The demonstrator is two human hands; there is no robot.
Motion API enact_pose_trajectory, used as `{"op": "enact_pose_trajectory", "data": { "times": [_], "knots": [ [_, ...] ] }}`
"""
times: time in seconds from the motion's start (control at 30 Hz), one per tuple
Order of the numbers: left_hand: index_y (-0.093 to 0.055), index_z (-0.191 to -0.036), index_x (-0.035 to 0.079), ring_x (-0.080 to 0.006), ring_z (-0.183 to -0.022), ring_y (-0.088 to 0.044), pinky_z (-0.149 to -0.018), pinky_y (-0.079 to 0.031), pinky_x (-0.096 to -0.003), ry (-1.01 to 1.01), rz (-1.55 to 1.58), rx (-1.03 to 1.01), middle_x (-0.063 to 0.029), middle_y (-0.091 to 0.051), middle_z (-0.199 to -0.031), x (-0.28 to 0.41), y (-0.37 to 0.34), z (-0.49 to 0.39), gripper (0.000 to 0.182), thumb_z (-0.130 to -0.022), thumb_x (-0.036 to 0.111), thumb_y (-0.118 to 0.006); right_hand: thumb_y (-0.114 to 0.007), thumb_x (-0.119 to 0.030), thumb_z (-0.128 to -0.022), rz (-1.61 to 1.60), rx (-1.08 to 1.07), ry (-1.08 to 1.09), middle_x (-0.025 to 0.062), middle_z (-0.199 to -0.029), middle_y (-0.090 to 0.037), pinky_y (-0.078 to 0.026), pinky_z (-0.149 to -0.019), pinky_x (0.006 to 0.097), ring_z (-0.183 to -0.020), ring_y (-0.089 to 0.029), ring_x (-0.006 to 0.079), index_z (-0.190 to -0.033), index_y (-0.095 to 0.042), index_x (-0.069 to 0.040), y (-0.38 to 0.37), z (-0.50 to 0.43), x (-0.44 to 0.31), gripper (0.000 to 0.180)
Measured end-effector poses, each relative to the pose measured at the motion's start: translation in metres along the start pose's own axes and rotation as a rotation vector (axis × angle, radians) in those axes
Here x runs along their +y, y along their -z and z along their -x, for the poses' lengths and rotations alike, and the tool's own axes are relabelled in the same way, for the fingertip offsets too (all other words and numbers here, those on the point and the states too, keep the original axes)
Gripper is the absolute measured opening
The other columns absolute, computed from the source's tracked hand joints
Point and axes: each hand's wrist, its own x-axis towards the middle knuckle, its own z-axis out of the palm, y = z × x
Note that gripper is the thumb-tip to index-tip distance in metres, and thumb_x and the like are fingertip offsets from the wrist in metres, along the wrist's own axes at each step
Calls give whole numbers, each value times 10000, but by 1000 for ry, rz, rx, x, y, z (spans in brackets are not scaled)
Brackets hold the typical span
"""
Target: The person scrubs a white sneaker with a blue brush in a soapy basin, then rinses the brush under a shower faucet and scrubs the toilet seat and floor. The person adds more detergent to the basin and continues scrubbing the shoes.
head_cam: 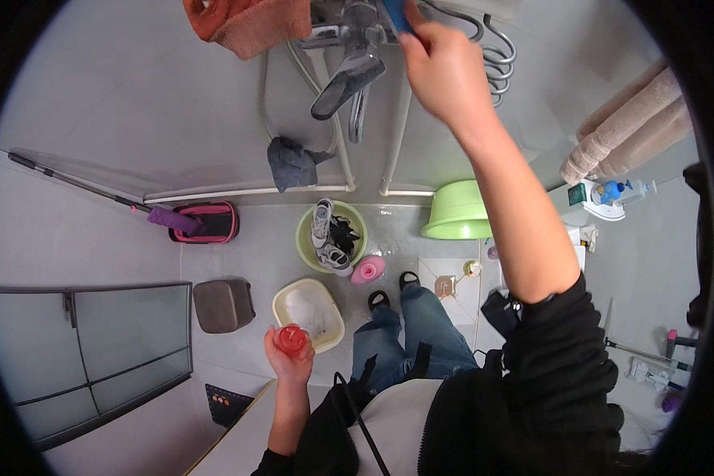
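My left hand (pixel 291 354) holds a small red object (pixel 291 340), perhaps a cup or cap, near a cream basin (pixel 281 293) of sudsy water. Raised high at the top, my right hand (pixel 449 71) grips a blue object (pixel 397 15), partly cut off by the picture's edge, beside a metal wall faucet (pixel 348 83). An orange cloth (pixel 253 27) hangs left of the faucet. On the floor below, a light green basin (pixel 301 250) holds grey-and-white sneakers (pixel 321 223) and dark items that look like cloth or laces.
A pink container (pixel 369 269) stands beside the sneaker basin. A larger green tub (pixel 459 208) leans by the wall. At left are a brown bin (pixel 222 306), a pink-rimmed mop bucket (pixel 235 223) and a purple mop (pixel 177 220). A grey cloth (pixel 293 163) hangs below the faucet.
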Motion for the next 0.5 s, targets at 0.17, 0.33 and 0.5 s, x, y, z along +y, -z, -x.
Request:
{"op": "enact_pose_trajectory", "data": {
  "times": [0.17,0.33,0.5],
  "knots": [
    [-589,-895,50,-195,-409,-419,-363,-304,-286,-48,-26,-29,-125,-582,-671,3,3,-1,501,-896,516,-404,-586,-205,-865,24,92,65,206,-705,-625,-491,-625,399,-627,-609,380,-927,-659,7,-2,-1,0,233],
    [-589,-895,48,-195,-412,-430,-364,-312,-288,-40,1,-2,-120,-585,-668,8,6,-3,496,-905,504,-395,-563,-217,-876,16,18,-6,174,-623,-598,-483,-584,366,-554,-604,283,-1086,-639,-39,0,-3,-2,285],
    [-588,-890,45,-193,-420,-435,-366,-318,-286,-50,13,-52,-120,-591,-681,10,9,-5,489,-907,496,-398,-536,-224,-891,41,30,22,153,-636,-611,-478,-588,352,-559,-604,250,-1173,-615,-75,1,-2,-5,328]
  ]
}}
